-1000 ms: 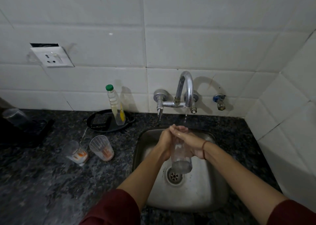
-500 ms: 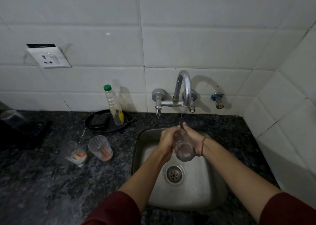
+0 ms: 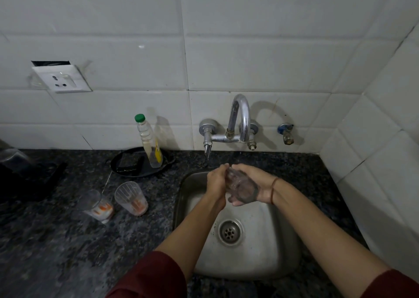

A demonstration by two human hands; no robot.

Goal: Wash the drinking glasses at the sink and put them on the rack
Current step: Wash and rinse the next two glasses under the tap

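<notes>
A clear drinking glass [image 3: 241,185] lies tilted between both hands over the steel sink [image 3: 281,248], under a thin stream from the tap [image 3: 240,121]. My left hand [image 3: 216,184] presses against its left side and my right hand [image 3: 254,182] cups it from the right and beneath. Two more glasses with orange residue stand on the dark counter to the left: one [image 3: 131,198] upright, the other [image 3: 96,206] with a thin stick in it. At the far left edge, an upturned glass [image 3: 13,156] rests on a black rack [image 3: 34,180].
A green-capped bottle of pale liquid [image 3: 149,141] stands on a black tray [image 3: 140,161] behind the glasses. A wall socket [image 3: 61,78] sits on the white tiles at upper left. A small valve [image 3: 286,133] is right of the tap. A tiled side wall closes the right.
The glass has gone from hanging upright with its base down to lying tilted, base towards me, and both hands have risen closer to the tap's stream.
</notes>
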